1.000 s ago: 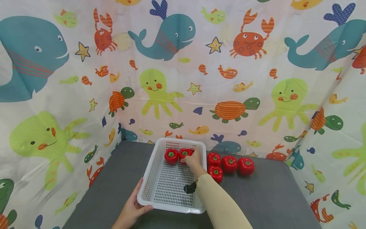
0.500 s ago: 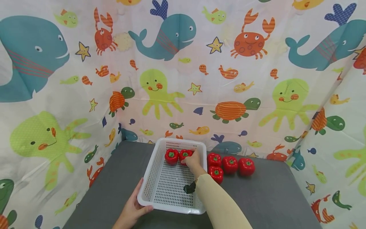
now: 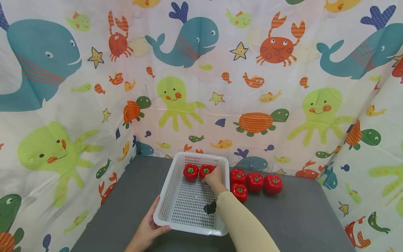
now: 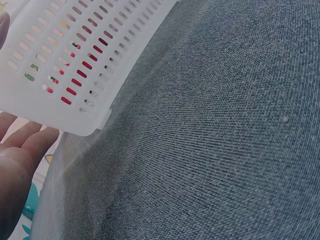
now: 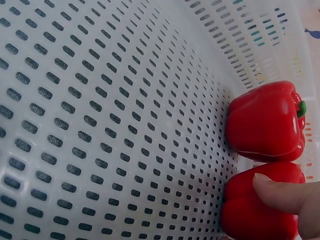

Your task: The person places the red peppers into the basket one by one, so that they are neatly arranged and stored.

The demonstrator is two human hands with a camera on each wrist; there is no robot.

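Note:
A white perforated plastic basket (image 3: 189, 206) stands on the grey table. Inside, at the far end, two glossy red bell peppers sit side by side. My right hand (image 3: 214, 179) reaches in and grips the right-hand bell pepper (image 3: 205, 169); its thumb (image 5: 275, 192) lies across that pepper in the right wrist view, the other fingers hidden. The left-hand bell pepper (image 3: 190, 171) rests against it. At the basket's near left corner, my left hand (image 3: 148, 226) touches the outside, fingers extended along the left wall and thumb along the front rim.
Several more red bell peppers (image 3: 255, 182) stand on the table (image 3: 296, 217) just right of the basket. A dark band (image 3: 210, 208) is on my right wrist over the basket. A curtain (image 3: 201, 115) printed with sea animals hangs behind and beside the table.
The head view has shifted slightly, so everything appears a little farther right. My right hand stays at the same bell pepper, and my left hand keeps its place on the basket corner.

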